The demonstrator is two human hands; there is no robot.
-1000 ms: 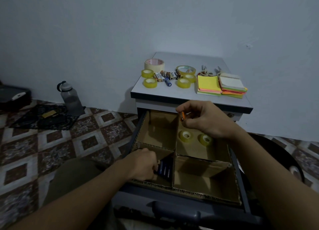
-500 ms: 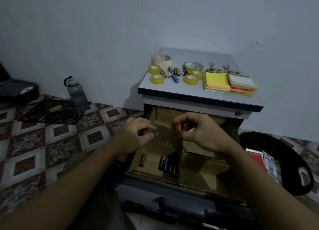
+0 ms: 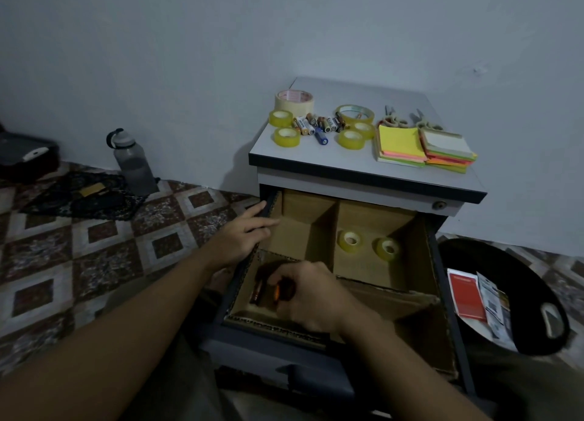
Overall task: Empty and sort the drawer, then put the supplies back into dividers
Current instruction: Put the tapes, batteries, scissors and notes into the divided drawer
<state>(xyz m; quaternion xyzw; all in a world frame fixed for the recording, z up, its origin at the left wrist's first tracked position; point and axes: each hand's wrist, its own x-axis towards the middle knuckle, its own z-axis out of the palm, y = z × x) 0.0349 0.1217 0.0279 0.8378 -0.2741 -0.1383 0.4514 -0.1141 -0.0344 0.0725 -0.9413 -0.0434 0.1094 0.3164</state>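
We see the right hand [image 3: 311,297] low in the drawer's [image 3: 441,294] near-left cardboard compartment, fingers pinched on what looks like an orange battery [image 3: 276,291]; the left hand [image 3: 241,236] rests open-fingered on the drawer's left edge.

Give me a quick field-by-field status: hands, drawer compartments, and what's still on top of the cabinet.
left hand: rests on the drawer's left edge, holds nothing visible
right hand: down in the front-left compartment, orange battery at its fingertips
front-left compartment: another battery lies there
back-right compartment: two tape rolls
back-left compartment: empty
front-right compartment: nothing visible
cabinet top: tape rolls, loose batteries, scissors, sticky note stacks
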